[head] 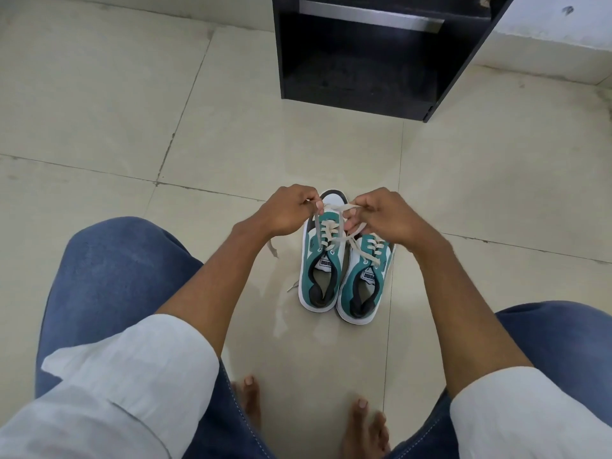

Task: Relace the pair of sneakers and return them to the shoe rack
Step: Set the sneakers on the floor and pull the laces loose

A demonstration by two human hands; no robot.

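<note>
Two teal, white and dark grey sneakers stand side by side on the tiled floor, toes pointing away from me. The left sneaker [320, 270] has a cream lace [331, 231] threaded through its eyelets. My left hand [288, 210] pinches one end of that lace above the toe. My right hand [384, 217] pinches the other end and covers the toe of the right sneaker [362, 286], which is also laced. A loose lace tail [273, 250] hangs by my left wrist. The black shoe rack [371, 51] stands further ahead, its lower shelf open toward me.
I crouch over the shoes, with my blue-jeaned knees at both sides and my bare feet [361, 422] at the bottom. A pale wall base [546, 38] runs to the right of the rack. Beige floor tiles [132, 111] spread to the left.
</note>
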